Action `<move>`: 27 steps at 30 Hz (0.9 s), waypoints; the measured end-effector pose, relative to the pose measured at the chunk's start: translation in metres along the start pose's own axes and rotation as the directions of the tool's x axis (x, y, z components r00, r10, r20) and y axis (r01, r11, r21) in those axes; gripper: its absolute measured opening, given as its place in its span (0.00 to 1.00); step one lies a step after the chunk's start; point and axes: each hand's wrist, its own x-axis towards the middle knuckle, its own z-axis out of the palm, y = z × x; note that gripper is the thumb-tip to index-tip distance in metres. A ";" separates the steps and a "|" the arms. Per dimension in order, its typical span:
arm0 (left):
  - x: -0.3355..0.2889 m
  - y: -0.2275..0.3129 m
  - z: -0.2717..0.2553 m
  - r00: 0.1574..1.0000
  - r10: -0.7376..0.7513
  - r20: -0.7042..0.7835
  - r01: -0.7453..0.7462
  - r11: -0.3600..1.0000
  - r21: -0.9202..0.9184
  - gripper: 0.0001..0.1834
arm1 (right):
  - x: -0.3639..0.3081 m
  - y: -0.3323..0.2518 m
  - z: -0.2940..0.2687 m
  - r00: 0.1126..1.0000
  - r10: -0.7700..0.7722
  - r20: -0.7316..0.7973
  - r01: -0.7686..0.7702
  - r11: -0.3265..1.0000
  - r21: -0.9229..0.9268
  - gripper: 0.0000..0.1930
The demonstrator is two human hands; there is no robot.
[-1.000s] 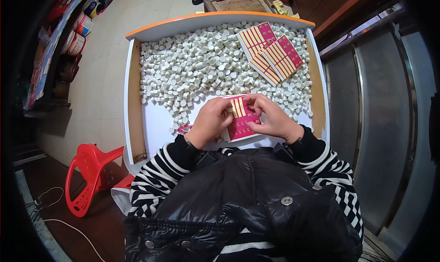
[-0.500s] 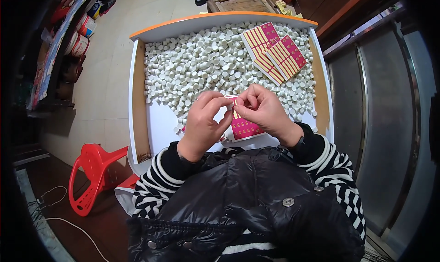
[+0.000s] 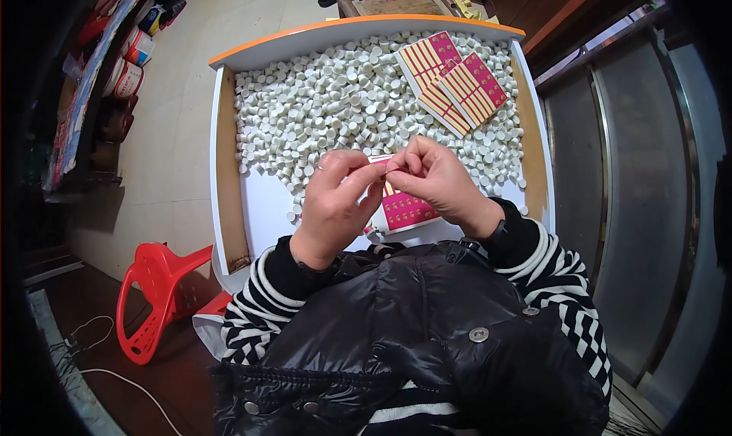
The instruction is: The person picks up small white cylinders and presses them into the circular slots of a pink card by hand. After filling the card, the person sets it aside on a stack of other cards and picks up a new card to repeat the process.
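Over the near part of a drawer-like tray (image 3: 268,205), both hands meet fingertip to fingertip. My left hand (image 3: 335,203) is closed in a pinch; a bit of white, seemingly a small white cap, showed there a moment ago, but fingers cover it now. Thumb and forefinger of my right hand (image 3: 441,183) are pressed together against the left fingertips, and whatever they pinch is hidden. Beneath the hands lies a magenta sticker sheet (image 3: 408,212) with pale yellow strips, partly covered. Many small white round caps (image 3: 328,100) are heaped across the tray's far part.
More sticker sheets (image 3: 474,90) lie overlapped on the caps at the far right. An orange edge (image 3: 366,22) tops the tray's far wall. A red plastic chair (image 3: 156,283) stands at left, a wooden stool (image 3: 396,1) beyond the tray, and grey metal panels (image 3: 633,154) at right.
The fingertips have drawn closer together, hiding the white bit and the small strip seen between them before. The whole view has shifted slightly; the sheets and caps look unmoved.
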 end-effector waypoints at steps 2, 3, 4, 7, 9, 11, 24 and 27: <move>0.000 0.000 -0.002 0.993 -0.119 0.000 0.118 0.982 -0.149 0.16 | -0.002 0.001 -0.003 0.999 0.033 -0.026 -0.026 0.972 0.232 0.12; 0.000 0.000 -0.001 0.993 -0.117 -0.001 0.115 0.982 -0.150 0.16 | -0.002 0.001 -0.004 0.999 0.031 -0.026 -0.024 0.973 0.231 0.12; 0.000 -0.001 0.000 0.986 -0.167 -0.002 0.161 0.953 -0.256 0.15 | -0.002 0.001 -0.005 0.998 0.059 0.012 -0.059 0.950 0.308 0.10; -0.001 -0.004 0.003 0.965 -0.263 0.012 0.239 0.856 -0.458 0.15 | -0.001 0.002 -0.005 0.990 0.102 0.096 -0.134 0.883 0.449 0.08; -0.002 -0.002 0.007 0.939 -0.343 0.021 0.286 0.748 -0.599 0.15 | 0.001 0.002 0.002 0.984 0.146 0.106 -0.179 0.842 0.508 0.07; -0.003 -0.004 0.009 0.925 -0.379 0.030 0.302 0.685 -0.663 0.15 | 0.000 0.002 0.004 0.980 0.165 0.111 -0.199 0.821 0.535 0.07; 0.001 -0.012 0.010 0.992 -0.127 -0.015 0.121 0.971 -0.207 0.17 | -0.003 -0.002 0.003 0.998 -0.067 0.013 0.066 0.994 0.083 0.07; 0.003 -0.008 0.010 0.988 -0.155 -0.021 0.142 0.945 -0.295 0.17 | -0.003 -0.005 0.002 0.999 0.020 0.027 -0.026 0.965 0.262 0.07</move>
